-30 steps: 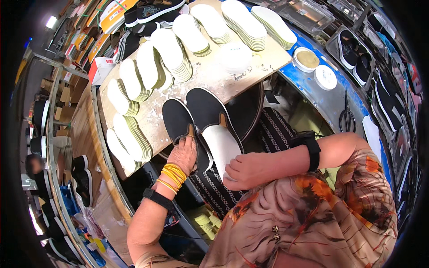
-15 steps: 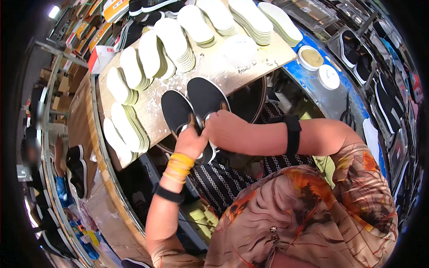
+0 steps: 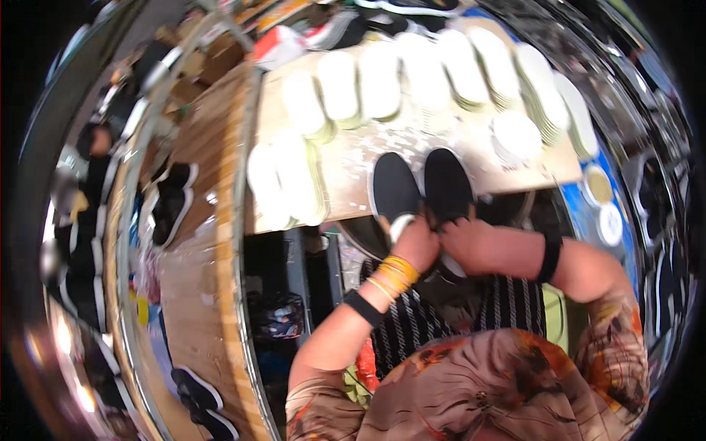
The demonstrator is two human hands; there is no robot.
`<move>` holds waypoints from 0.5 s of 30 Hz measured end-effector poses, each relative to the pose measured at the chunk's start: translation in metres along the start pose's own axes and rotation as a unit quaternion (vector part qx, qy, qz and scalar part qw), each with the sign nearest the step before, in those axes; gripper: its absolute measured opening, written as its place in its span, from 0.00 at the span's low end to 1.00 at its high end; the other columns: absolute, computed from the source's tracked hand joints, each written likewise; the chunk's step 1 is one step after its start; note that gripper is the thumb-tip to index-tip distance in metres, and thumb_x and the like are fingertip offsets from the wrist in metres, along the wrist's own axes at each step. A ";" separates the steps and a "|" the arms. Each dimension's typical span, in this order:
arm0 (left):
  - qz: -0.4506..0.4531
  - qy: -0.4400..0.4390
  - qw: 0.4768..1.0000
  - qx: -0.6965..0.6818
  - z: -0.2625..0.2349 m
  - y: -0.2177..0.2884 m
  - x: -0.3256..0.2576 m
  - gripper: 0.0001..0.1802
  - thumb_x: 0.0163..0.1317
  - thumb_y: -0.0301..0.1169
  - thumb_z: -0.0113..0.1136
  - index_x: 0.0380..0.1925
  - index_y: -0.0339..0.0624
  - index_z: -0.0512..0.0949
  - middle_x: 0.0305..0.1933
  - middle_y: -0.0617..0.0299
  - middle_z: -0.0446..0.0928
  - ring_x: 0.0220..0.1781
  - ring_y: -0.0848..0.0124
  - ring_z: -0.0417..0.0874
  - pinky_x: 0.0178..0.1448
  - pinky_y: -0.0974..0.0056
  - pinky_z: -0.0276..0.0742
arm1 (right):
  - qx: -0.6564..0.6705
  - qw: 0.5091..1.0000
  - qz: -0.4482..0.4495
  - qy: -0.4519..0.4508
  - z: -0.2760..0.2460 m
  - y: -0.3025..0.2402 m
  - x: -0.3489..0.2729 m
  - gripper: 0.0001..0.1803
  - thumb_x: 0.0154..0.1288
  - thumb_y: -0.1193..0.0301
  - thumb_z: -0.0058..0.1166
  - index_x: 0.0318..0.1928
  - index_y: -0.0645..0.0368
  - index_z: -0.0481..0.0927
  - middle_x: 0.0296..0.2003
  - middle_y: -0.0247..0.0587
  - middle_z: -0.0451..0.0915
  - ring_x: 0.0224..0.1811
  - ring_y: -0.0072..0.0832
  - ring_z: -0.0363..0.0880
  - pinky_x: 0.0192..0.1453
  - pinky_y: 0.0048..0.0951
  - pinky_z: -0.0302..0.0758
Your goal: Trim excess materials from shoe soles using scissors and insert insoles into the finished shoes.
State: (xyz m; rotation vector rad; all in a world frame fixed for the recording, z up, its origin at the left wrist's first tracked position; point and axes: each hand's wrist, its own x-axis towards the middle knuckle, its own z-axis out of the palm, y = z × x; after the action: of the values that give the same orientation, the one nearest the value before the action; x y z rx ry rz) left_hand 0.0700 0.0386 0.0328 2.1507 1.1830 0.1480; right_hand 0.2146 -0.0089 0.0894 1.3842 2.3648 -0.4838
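Note:
Side by side in front of me is a pair of black slip-on shoes with pale sole edges, toes pointing away. My left hand (image 3: 415,245) is closed at the heel end of the left shoe (image 3: 396,185), where a patch of white shows beside the fingers. At the heel end of the right shoe (image 3: 448,182), my right hand (image 3: 468,245) is closed on that shoe. The two hands nearly meet, and they cover most of the shoe openings. Motion blurs the fingers slightly.
Stacks of white insoles (image 3: 381,81) line the far and left sides of a wooden board (image 3: 346,176) strewn with white scraps. A white round lid (image 3: 517,136) lies at right, near an open tub (image 3: 597,185). More black shoes (image 3: 173,202) sit on the left bench (image 3: 195,294).
My view has swung left, so the board, shoes and hands appear farther right. The toes of the two shoes have parted a little. Both hands stay closed at the heel ends.

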 end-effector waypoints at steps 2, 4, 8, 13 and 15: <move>-0.033 0.043 0.996 -0.069 0.008 -0.005 0.001 0.18 0.52 0.32 0.50 0.37 0.24 0.68 0.34 0.30 0.75 0.40 0.38 0.76 0.46 0.45 0.71 | -0.102 0.994 -0.013 0.024 0.011 -0.007 0.000 0.22 0.48 0.67 0.58 0.46 0.61 0.76 0.45 0.45 0.75 0.48 0.37 0.76 0.47 0.34 0.75; -0.031 0.050 0.992 -0.107 0.013 -0.008 0.002 0.18 0.53 0.32 0.49 0.37 0.25 0.69 0.37 0.30 0.74 0.43 0.40 0.76 0.49 0.46 0.70 | -0.060 0.995 0.018 0.084 0.021 -0.011 0.004 0.21 0.48 0.69 0.57 0.45 0.61 0.77 0.44 0.45 0.75 0.47 0.38 0.76 0.47 0.34 0.75; -0.031 0.033 0.989 -0.139 0.009 -0.004 0.001 0.19 0.52 0.34 0.52 0.40 0.30 0.72 0.42 0.34 0.75 0.49 0.42 0.74 0.54 0.48 0.70 | 0.019 0.997 0.040 0.070 0.011 -0.013 0.005 0.19 0.46 0.71 0.56 0.43 0.61 0.76 0.44 0.48 0.75 0.47 0.41 0.77 0.47 0.37 0.75; -0.004 0.086 0.989 -0.117 -0.046 0.021 -0.065 0.31 0.55 0.30 0.49 0.62 0.37 0.59 0.43 0.34 0.74 0.45 0.43 0.76 0.49 0.49 0.72 | 0.204 0.925 -0.184 0.263 -0.056 -0.017 -0.065 0.20 0.45 0.71 0.61 0.43 0.60 0.77 0.41 0.48 0.79 0.44 0.44 0.77 0.50 0.36 0.73; 0.042 0.146 0.975 -0.160 -0.088 0.040 -0.134 0.33 0.56 0.28 0.48 0.64 0.36 0.56 0.45 0.34 0.73 0.48 0.45 0.76 0.53 0.53 0.71 | 0.285 0.840 -0.096 0.451 -0.074 -0.019 -0.111 0.17 0.46 0.78 0.56 0.41 0.65 0.76 0.38 0.48 0.78 0.42 0.38 0.76 0.50 0.31 0.70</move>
State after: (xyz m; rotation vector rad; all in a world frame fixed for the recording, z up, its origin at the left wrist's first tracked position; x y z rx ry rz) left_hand -0.0141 -0.0373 0.1527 1.9338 1.1379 0.6668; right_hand 0.2394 -0.0677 0.2078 1.9520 3.3223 -0.7590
